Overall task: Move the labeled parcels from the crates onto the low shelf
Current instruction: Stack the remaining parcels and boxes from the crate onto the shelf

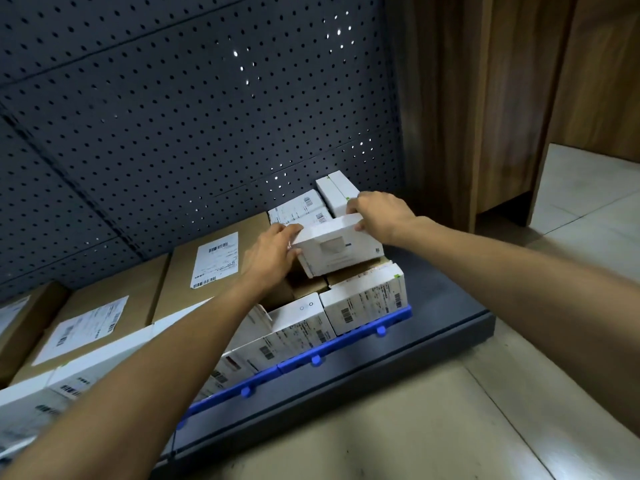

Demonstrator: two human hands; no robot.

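Head view showed both hands on a white parcel (341, 249): the left hand (272, 256) curled round its left end, the right hand (379, 214) pinching its far right corner, just over boxes on the low shelf (446, 306). Barcoded labels were too blurred to read. A blue rail (346, 341) lined the front edge; bare shelf lay to the right.

The left hand (268, 258) and right hand (382, 214) are bare, as are both forearms (166, 368).
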